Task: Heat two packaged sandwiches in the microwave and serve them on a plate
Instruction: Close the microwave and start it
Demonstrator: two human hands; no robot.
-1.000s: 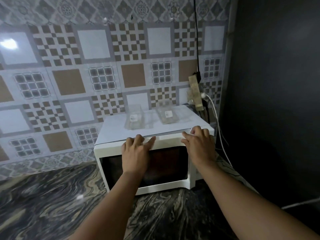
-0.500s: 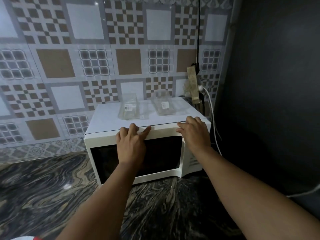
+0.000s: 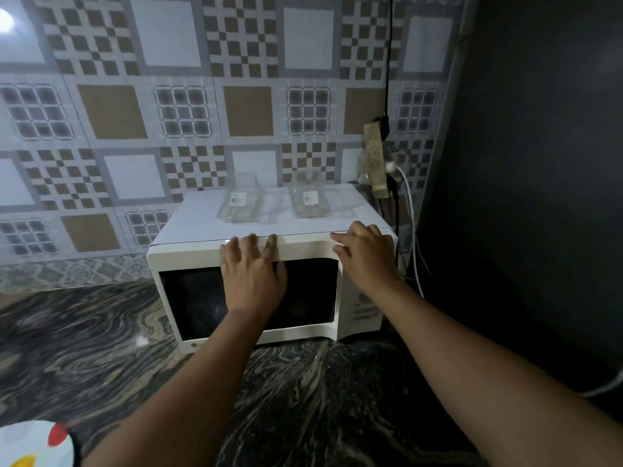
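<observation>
A white microwave [image 3: 188,261] with a dark glass door stands on the marbled counter against the tiled wall. Its door looks closed. On its top sit two clear plastic sandwich packages, one left [image 3: 240,202] and one right [image 3: 310,199], each with a small white label; they look see-through and I cannot make out any contents. My left hand [image 3: 253,274] lies flat on the upper door, fingers spread at the top edge. My right hand [image 3: 365,256] rests on the top right corner above the control panel. A white plate [image 3: 33,443] with red and yellow marks shows at the bottom left corner.
A power strip [image 3: 376,160] hangs on the wall right of the microwave with white and black cables [image 3: 413,227] running down. A dark wall [image 3: 522,197] closes in the right side. Marbled counter [image 3: 84,342] extends to the left and front.
The view has tipped down and the plate has come into sight at the bottom left. Both hands stay on the microwave's top front edge, the left one spreading flatter.
</observation>
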